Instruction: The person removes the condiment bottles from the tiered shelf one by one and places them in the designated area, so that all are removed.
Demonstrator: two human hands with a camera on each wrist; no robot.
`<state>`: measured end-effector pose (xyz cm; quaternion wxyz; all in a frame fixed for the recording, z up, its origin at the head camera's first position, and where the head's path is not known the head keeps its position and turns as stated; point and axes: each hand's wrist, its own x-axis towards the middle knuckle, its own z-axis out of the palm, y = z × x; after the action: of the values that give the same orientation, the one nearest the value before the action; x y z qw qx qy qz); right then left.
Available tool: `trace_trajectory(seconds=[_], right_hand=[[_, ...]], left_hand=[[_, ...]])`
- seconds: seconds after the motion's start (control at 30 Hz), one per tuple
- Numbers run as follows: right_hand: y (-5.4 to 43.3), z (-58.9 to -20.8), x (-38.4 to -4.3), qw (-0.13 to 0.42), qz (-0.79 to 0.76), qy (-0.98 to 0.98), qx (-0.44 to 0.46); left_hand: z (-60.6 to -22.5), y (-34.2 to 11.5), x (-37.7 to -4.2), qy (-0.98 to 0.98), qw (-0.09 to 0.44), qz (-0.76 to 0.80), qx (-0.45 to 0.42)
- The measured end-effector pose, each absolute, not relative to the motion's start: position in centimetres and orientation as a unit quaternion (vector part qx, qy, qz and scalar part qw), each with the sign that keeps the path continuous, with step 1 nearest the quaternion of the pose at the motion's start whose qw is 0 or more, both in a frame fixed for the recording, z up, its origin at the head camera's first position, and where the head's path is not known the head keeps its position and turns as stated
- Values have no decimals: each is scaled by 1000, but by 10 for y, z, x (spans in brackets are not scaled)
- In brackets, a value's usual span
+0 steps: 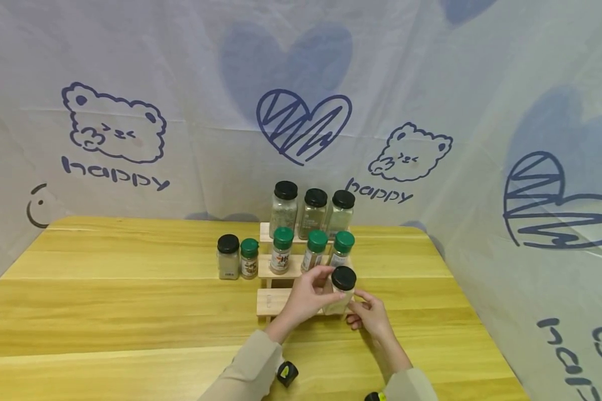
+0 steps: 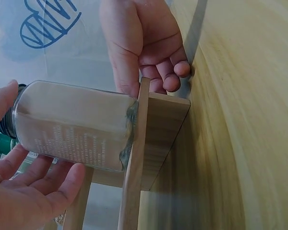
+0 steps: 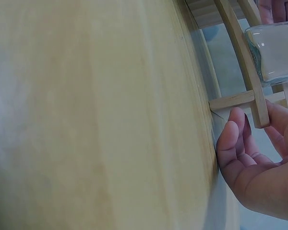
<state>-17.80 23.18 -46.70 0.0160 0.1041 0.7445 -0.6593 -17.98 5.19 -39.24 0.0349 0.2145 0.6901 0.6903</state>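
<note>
A clear glass spice jar (image 2: 72,124) with a black lid (image 1: 343,278) stands at the right end of the bottom shelf of a wooden spice rack (image 1: 273,301). Its pale contents fill much of the glass. My left hand (image 1: 306,298) grips this jar, thumb near the lid and fingers along the far side. At that shelf's right end, my right hand (image 1: 373,317) holds the rack's edge, one finger above the board and the others curled below it. In the right wrist view the right hand (image 3: 259,167) is close to the tabletop, beside the board's end.
Three black-lidded jars (image 1: 313,214) stand on the top shelf, and three green-lidded bottles (image 1: 281,253) on the middle one. Left of the rack, a black-lidded jar (image 1: 228,259) and a green-lidded bottle (image 1: 249,260) sit on the wooden table (image 1: 130,312). A printed cloth (image 1: 200,111) hangs behind.
</note>
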Motion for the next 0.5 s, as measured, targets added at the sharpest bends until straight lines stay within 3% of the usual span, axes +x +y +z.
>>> trace_trajectory(seconds=[0.23, 0.5], right_hand=[[231, -465, -176, 15, -661, 744, 102], [230, -463, -176, 12, -661, 743, 101]], left_hand=[[-418, 58, -193, 706, 25, 673, 220], [-420, 59, -194, 716, 17, 664, 215]])
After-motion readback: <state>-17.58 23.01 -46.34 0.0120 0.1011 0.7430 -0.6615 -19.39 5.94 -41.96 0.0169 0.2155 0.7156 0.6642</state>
